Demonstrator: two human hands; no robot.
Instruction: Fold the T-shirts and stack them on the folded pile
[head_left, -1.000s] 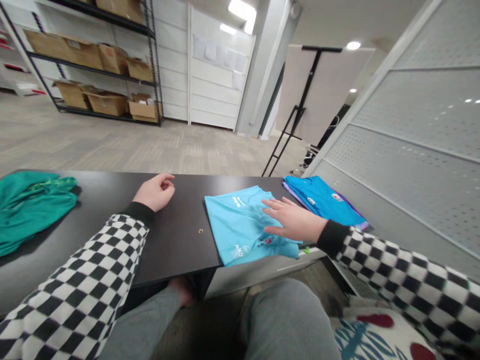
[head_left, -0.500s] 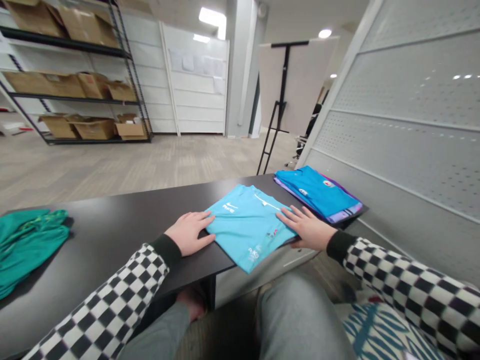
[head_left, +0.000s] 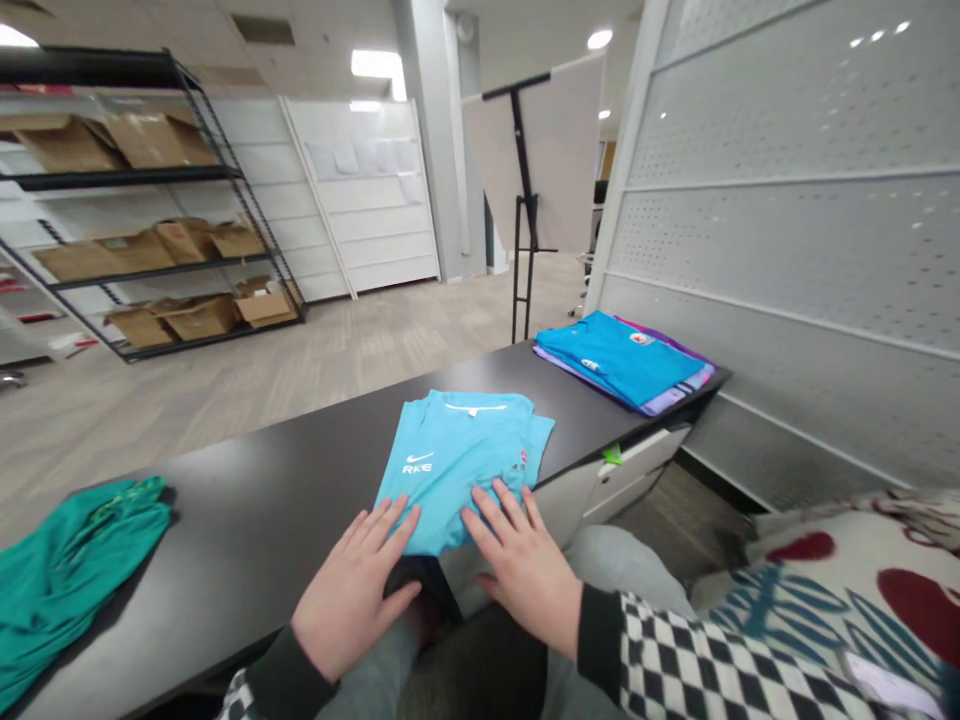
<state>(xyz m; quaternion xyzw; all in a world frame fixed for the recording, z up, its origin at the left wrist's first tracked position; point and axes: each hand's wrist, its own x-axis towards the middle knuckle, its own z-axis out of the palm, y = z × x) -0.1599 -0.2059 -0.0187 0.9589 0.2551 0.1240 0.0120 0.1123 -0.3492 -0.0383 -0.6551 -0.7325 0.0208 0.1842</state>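
Two hands (head_left: 352, 605) on blue shirt (head_left: 450, 470), table-edge side

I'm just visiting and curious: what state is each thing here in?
Light blue Nike T-shirt: folded, lying flat
Stack of bright blue shirts: folded, piled
Crumpled teal-green garment: bunched up
Left hand: open, on shirt's near edge
Right hand: open, on shirt's near edge
White cabinet drawer: shut

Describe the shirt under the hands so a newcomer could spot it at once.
Find the black desk. Midway along it, between a crumpled green garment and a folded stack of shirts, lies a single pale blue shirt under the left hand and right hand. Unlike the darker blue stack, it lies alone and shows white RKE lettering.
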